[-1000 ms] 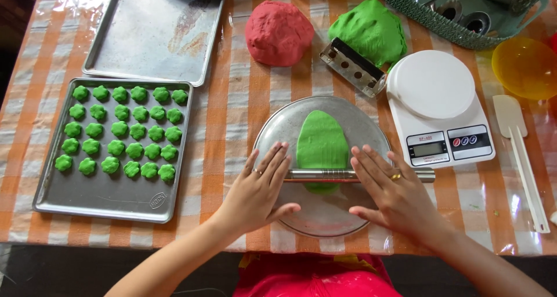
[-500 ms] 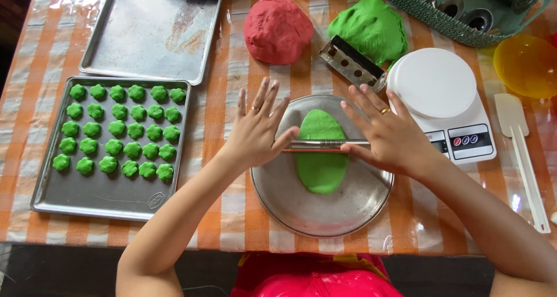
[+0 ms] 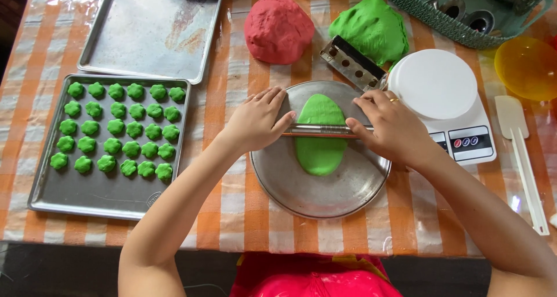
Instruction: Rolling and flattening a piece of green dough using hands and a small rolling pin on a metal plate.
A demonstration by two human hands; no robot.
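I have the thin metal rolling pin [image 3: 322, 130] lying crosswise over the green dough oval [image 3: 320, 135], which sits flattened on the round metal plate [image 3: 301, 192] near the middle of the desk [image 3: 255, 227]. My left hand [image 3: 255, 121] rests on the pin's left end, fingers pressed together and curled over the rod, palm down. My right hand [image 3: 390, 126] covers the right end, fingers laid flat along it, a ring on one finger; neither hand pinches, both press from above.

The dough looks soft and pliable to me, already spread thin, so I judge it would tear or stretch if lifted by one edge; it is better moved by sliding under it or by carrying the plate. The pin seems stiff, light and smooth, likely to slip under the palms, so the ends outside the dough are the places to bear on. The plate looks smooth and may skate on the plastic-covered cloth.

To the left sits a baking tray [image 3: 98, 195] with rows of small green dough pieces [image 3: 119, 130]. Farther off lie an empty tray [image 3: 116, 36], a red dough ball [image 3: 278, 29] and a green dough lump [image 3: 371, 27]. A kitchen scale [image 3: 444, 99] stands just right of the plate.
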